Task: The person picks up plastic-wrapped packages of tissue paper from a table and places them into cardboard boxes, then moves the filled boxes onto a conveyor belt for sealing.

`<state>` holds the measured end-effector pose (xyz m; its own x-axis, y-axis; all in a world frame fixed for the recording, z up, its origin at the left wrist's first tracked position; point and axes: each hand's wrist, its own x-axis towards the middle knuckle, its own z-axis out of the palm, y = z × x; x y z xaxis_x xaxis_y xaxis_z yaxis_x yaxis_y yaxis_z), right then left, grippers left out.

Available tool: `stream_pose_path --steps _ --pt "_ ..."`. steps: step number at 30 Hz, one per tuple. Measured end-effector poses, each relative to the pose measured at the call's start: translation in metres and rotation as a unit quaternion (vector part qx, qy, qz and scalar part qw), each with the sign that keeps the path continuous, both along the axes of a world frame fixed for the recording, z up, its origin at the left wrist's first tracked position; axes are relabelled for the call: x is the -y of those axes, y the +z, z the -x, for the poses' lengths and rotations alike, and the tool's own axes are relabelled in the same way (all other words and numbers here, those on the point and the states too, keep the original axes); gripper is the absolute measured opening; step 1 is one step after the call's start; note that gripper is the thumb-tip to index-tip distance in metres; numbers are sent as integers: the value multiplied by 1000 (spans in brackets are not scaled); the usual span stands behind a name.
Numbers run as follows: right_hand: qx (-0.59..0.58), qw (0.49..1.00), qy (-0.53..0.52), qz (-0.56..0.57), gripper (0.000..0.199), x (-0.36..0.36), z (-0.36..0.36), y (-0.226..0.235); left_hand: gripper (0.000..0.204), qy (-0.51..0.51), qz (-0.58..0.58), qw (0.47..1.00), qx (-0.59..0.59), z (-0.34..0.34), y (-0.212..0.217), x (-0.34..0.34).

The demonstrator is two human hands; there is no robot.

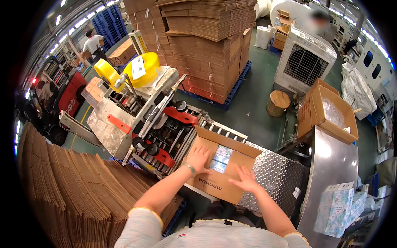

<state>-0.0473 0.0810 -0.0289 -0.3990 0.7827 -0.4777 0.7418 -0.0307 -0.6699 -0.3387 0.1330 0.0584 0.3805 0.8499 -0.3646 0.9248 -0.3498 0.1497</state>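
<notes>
A cardboard box sits in front of me where the roller conveyor meets a diamond-plate metal surface. Its far flap stands up, while the side flaps and the near flap lie folded inward or nearly flat. Blue-and-white patterned packs show through the gap between the flaps. My left hand lies spread on the left flap, and a bracelet circles that wrist. On the right side, my right hand rests with fingers apart at the right flap and near corner. Neither hand grasps anything.
A carton-sealing machine with yellow tape rolls stands left of the box. Flattened cartons fill the lower left; another stack rises behind. At right, a steel table bears wrapped packs and an open carton.
</notes>
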Motion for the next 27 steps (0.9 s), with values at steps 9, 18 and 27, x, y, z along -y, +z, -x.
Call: stream_pose_path --steps 9,18,27 --pt "-107 919 -373 -72 123 61 1 -79 54 11 -296 940 171 -45 1 -26" --pt "-372 710 -415 431 75 49 -1 -59 83 60 -135 984 99 -18 -108 69" --pt "-473 739 -419 233 72 -74 107 -68 80 95 -156 981 69 60 -104 -44"
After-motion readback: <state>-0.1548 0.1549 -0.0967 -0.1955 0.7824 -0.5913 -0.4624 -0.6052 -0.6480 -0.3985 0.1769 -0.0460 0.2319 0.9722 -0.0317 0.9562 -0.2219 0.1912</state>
